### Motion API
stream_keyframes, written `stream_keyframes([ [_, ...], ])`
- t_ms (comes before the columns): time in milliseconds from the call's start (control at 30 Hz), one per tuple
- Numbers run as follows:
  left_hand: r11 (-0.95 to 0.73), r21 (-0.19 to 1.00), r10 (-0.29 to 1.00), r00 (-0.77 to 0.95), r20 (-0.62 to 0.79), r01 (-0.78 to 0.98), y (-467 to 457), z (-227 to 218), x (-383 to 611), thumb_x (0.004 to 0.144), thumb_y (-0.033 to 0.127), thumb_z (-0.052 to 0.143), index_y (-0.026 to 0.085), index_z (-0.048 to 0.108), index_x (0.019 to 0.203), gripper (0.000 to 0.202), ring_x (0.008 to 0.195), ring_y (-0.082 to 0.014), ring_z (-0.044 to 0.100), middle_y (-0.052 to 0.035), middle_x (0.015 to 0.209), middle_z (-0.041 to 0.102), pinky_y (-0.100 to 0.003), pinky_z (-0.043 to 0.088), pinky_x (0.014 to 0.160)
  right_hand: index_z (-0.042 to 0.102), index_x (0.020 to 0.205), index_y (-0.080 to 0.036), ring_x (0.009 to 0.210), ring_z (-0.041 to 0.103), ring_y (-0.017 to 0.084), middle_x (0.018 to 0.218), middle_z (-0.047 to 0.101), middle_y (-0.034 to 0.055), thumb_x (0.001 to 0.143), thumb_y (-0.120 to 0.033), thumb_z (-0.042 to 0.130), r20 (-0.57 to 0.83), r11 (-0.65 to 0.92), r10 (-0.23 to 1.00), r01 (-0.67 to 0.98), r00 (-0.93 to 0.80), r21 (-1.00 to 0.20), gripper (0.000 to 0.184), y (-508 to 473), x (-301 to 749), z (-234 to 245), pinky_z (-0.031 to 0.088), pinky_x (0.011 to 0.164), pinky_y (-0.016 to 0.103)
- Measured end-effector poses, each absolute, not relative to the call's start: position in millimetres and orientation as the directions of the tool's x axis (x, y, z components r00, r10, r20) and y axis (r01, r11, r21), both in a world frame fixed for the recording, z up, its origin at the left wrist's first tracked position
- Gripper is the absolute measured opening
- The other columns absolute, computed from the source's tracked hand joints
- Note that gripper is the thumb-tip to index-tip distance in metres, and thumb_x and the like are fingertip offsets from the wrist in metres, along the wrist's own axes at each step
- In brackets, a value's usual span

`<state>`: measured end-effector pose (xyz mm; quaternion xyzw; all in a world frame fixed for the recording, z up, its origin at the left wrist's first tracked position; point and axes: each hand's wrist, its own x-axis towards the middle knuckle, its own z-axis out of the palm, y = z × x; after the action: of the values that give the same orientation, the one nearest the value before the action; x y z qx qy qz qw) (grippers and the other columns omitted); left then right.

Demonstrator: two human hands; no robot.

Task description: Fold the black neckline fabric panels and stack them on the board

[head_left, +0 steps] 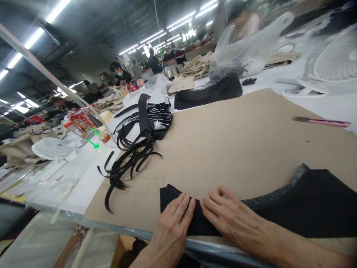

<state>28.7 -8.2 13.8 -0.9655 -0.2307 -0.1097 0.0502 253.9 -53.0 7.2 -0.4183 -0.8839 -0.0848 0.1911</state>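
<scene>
**Surface.** Long worktop (80, 186), white-topped with a metal near edge. A large sheet of brown card (237, 137) covers its middle and runs up to that near edge.

**Room.** Large workshop hall with a dark ceiling and rows of strip lights (33, 37). More tables stretch away at the far left, with other people seated or standing at them, one in dark clothes (121, 76).

**On the worktop.**
- Black fabric piece (170, 195), flat on the brown card at the near edge, under both hands.
- Stack of black fabric (320, 201), at the near right corner of the card, its curved edge greyish. It adjoins the piece under the hands.
- Bundle of black strips (131, 156), loose along the card's left edge.
- Striped black-and-white cloth (160, 113), just behind the strips.
- Second black stack (209, 93), at the card's far edge, with a clear plastic bag (245, 48) above it.
- Pink-handled tool (320, 121), off the card's right edge.
- White fan (51, 149), at the left.
- Second white fan (334, 59), at the far right.
- Red cartons (80, 119), far left.

**Hands.**
- Left hand (174, 223): palm down on the black fabric piece, fingers straight and pressed together, tips pointing away from the near edge.
- Right hand (231, 219): palm down beside it, fingers lying close and angled toward the left hand, thumb set apart. The tips of the two hands nearly meet.
- Neither hand grips; both press flat.
</scene>
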Motion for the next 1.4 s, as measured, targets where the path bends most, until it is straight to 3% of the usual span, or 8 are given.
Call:
stream_keyframes([
  [233,-0.624,0.521,0.777,0.529,0.341,0.582,5.4,22.5,24.9,0.095,0.013,0.041,0.024,0.059,0.123,0.035,0.111,-0.0140,0.063,-0.0043,0.118,0.068,-0.033,0.052,0.099,0.058,0.089,-0.017,0.078,0.047,0.021,0.086,0.055,0.0031,0.084,-0.005,0.054,0.370,0.648,0.712,0.761,-0.598,-0.017,0.014,-51.8,253.3,11.5,0.035,0.082,0.041],
  [400,-0.760,0.318,0.650,0.648,0.398,0.567,12.7,14.7,27.6,0.093,0.010,0.040,0.021,0.062,0.120,0.037,0.106,-0.0188,0.062,-0.0074,0.111,0.068,-0.038,0.053,0.093,0.057,0.088,-0.018,0.078,0.047,0.021,0.085,0.055,0.0034,0.083,-0.003,0.052,0.358,0.644,0.717,0.765,-0.598,-0.011,0.016,-51.2,252.7,16.4,0.035,0.087,0.044],
  [567,-0.832,0.136,0.550,0.771,0.322,0.537,10.8,9.5,23.0,0.091,0.006,0.037,0.016,0.054,0.131,0.045,0.117,-0.0236,0.056,-0.0106,0.124,0.064,-0.046,0.047,0.099,0.056,0.088,-0.018,0.079,0.047,0.021,0.085,0.055,0.0035,0.084,-0.005,0.052,0.342,0.653,0.715,0.757,-0.610,-0.016,0.014,-52.4,253.0,15.2,0.035,0.087,0.043],
  [733,-0.725,0.313,0.689,0.659,0.302,0.614,14.5,22.5,24.0,0.093,0.010,0.043,0.023,0.061,0.119,0.034,0.112,-0.0198,0.057,-0.0028,0.107,0.071,-0.042,0.048,0.097,0.055,0.093,-0.019,0.080,0.050,0.022,0.088,0.057,0.0038,0.084,-0.004,0.052,0.303,0.621,0.760,0.779,-0.574,-0.082,0.017,-48.7,256.0,17.3,0.036,0.082,0.041],
  [867,-0.613,0.366,0.786,0.495,0.370,0.700,9.0,35.1,43.6,0.092,0.015,0.048,0.024,0.061,0.120,0.032,0.110,-0.0224,0.055,-0.0047,0.106,0.068,-0.046,0.046,0.096,0.053,0.102,-0.019,0.085,0.055,0.022,0.094,0.061,0.0041,0.083,-0.012,0.059,0.213,0.484,0.874,0.823,-0.436,-0.297,0.021,-44.8,263.7,28.5,0.037,0.080,0.040],
  [967,-0.617,0.404,0.786,0.560,0.263,0.676,-3.0,42.4,71.6,0.087,0.015,0.056,0.026,0.061,0.117,0.033,0.106,-0.0238,0.055,-0.0051,0.110,0.065,-0.048,0.044,0.095,0.053,0.105,-0.019,0.094,0.056,0.025,0.100,0.063,0.0053,0.080,-0.018,0.065,0.119,0.385,0.921,0.824,-0.370,-0.415,0.028,-44.5,272.5,38.7,0.036,0.086,0.044],
  [1100,-0.595,0.502,0.751,0.656,0.071,0.627,-11.9,43.5,102.0,0.078,0.005,0.055,0.023,0.062,0.108,0.036,0.100,-0.0222,0.055,-0.0029,0.103,0.065,-0.043,0.045,0.091,0.056,0.098,-0.018,0.095,0.057,0.027,0.098,0.064,0.0073,0.077,-0.015,0.063,-0.024,0.307,0.936,0.846,-0.352,-0.437,0.022,-44.3,285.5,50.2,0.035,0.089,0.046],
  [1400,-0.545,0.553,0.738,0.674,-0.041,0.630,-8.2,45.5,116.3,0.065,-0.005,0.041,0.022,0.068,0.092,0.046,0.093,-0.0194,0.057,-0.0024,0.091,0.064,-0.034,0.047,0.084,0.064,0.083,-0.019,0.088,0.060,0.025,0.091,0.065,0.0060,0.076,-0.017,0.062,-0.183,0.251,0.910,0.845,-0.372,-0.473,0.008,-36.6,301.7,64.2,0.038,0.086,0.042],
])
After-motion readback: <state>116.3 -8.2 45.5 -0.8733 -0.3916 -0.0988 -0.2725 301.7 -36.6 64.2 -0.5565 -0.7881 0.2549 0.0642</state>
